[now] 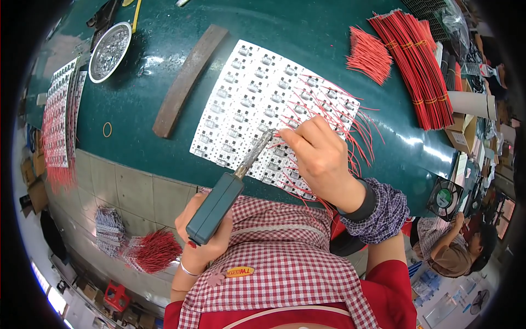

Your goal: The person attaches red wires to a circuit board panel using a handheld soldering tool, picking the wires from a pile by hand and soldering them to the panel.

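Observation:
On the green table lies a white panel of circuit boards (249, 90) with rows of small silver and black parts. My left hand (218, 241) is wrapped around the dark green, box-shaped handle of a soldering iron (216, 208). Its tip reaches the middle of the panel, right by the fingertips of my right hand (323, 156). Those fingers are pinched together on a thin red wire (278, 133), mostly hidden by the hand. Several red wires (364, 134) stick out from the panel's right side and pass under my right wrist.
Left of the panel lies a dark bar (189, 82), with a metal bowl of scraps (111, 52) beyond. Wired panels (59, 118) overhang the left edge. Red wire bundles (413, 71) and a loose pile (368, 54) lie right. A fan (442, 197) and another person (457, 252) are at right.

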`<state>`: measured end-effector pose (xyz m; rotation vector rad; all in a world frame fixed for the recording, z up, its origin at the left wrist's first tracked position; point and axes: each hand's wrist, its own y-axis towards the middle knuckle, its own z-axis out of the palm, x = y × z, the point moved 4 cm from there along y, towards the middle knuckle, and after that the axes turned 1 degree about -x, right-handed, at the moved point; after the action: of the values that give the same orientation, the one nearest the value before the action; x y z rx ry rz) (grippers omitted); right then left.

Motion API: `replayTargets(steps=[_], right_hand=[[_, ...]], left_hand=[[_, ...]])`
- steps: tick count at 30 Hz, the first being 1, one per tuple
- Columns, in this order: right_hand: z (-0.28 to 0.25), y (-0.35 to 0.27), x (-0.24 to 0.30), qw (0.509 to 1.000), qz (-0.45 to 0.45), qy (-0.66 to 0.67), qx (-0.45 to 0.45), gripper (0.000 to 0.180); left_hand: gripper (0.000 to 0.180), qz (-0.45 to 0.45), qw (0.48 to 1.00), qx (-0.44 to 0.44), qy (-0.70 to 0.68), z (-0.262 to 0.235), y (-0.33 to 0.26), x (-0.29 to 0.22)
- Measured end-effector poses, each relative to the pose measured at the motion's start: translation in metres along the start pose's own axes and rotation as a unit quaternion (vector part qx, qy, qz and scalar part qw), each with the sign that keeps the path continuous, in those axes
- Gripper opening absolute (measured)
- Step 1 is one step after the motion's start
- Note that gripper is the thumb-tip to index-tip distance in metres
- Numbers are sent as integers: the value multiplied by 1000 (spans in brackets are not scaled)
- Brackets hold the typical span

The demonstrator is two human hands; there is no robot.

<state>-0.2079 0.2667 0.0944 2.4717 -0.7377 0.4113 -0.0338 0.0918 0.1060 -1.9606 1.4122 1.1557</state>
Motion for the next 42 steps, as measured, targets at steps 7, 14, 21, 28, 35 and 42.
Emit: replayTargets(steps=[7, 14, 21, 28, 35, 42], right_hand=[[0, 1, 1, 1000, 3, -15, 13, 29], [2, -2, 0, 1000, 7, -19, 11, 28], [-2, -7, 9, 998, -7, -35, -53, 31], [3, -9, 17, 999, 6, -16, -44, 31], [6, -9, 15, 999, 15, 7, -41, 29], [7, -10, 15, 999, 17, 8, -50, 29]], left_hand=[[21, 2, 1000, 9, 15, -2, -8, 5], [27, -40, 999, 1, -5, -4, -24, 17], [27, -58, 998, 0, -21, -6, -25, 18], [28, -34, 999, 3, -14, -6, -21, 14], [25, -7, 1000, -1, -5, -5, -14, 5], [22, 9, 1000, -2, -10, -3, -8, 1]])
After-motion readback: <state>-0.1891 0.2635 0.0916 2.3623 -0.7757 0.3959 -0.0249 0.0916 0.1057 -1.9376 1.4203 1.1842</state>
